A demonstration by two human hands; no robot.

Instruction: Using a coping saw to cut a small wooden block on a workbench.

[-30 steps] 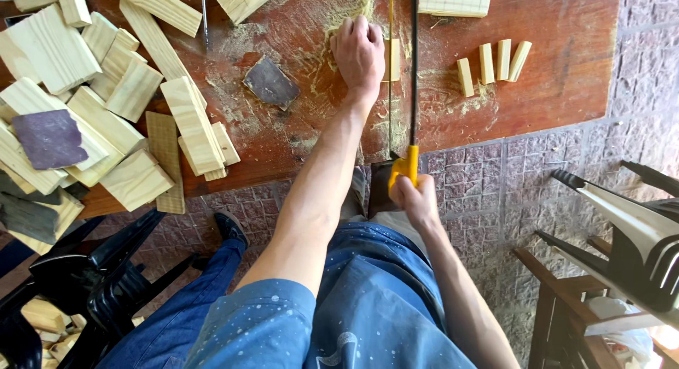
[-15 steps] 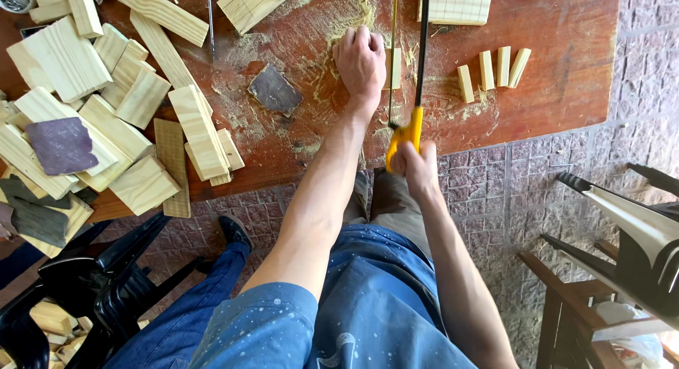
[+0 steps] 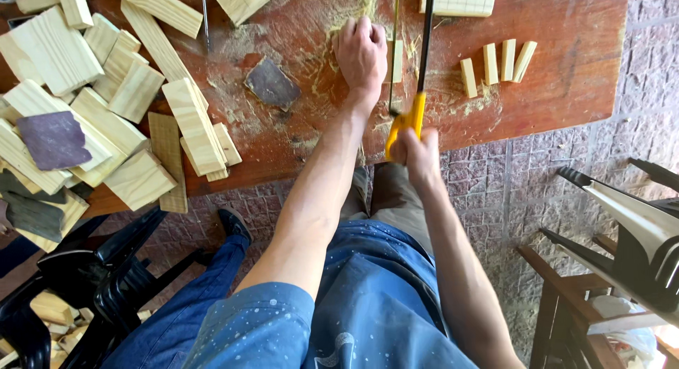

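- Head view, upper left of the frame: cut pine blocks [image 3: 120, 93] lie piled on the red table [image 3: 566, 72].
- Upper centre: left hand [image 3: 361, 54] presses flat, fingers together, on a wood strip [image 3: 397, 60].
- Just right: right hand [image 3: 417, 148] fist-closed around the yellow-handled saw [image 3: 414, 79], mid-stroke; sawing appears underway.

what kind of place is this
Probably a small home or outdoor woodworking spot: a sawdust-strewn wooden table, piles of cut wood blocks, a yellow-handled saw in the right hand, and a paved floor.
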